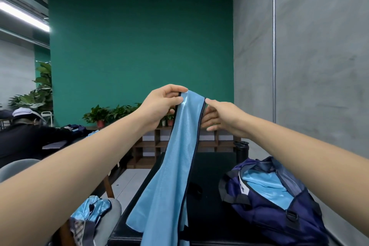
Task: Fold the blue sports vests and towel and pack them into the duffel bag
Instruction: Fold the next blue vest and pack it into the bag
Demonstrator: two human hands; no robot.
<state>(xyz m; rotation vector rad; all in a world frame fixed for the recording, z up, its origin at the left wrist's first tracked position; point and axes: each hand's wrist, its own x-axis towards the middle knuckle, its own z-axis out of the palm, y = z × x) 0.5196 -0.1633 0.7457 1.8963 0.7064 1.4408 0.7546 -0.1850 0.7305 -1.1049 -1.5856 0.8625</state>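
Observation:
A light blue sports vest (175, 162) with dark trim hangs in the air over the black table (211, 168). My left hand (161, 104) pinches its top left corner between thumb and fingers. My right hand (217, 116) holds the top right edge, its fingers behind the cloth. The vest's lower end drapes onto the table's near edge. A navy duffel bag (279, 201) lies open at the right of the table, with light blue fabric (267, 187) folded inside it. More blue cloth (91, 209) lies bunched on a chair at the lower left.
A grey concrete wall runs close along the right. A black bottle (242, 151) stands at the table's far right corner. Wooden shelves (157, 146) with potted plants are behind the table. A person in dark clothes (24, 136) sits at another table on the left.

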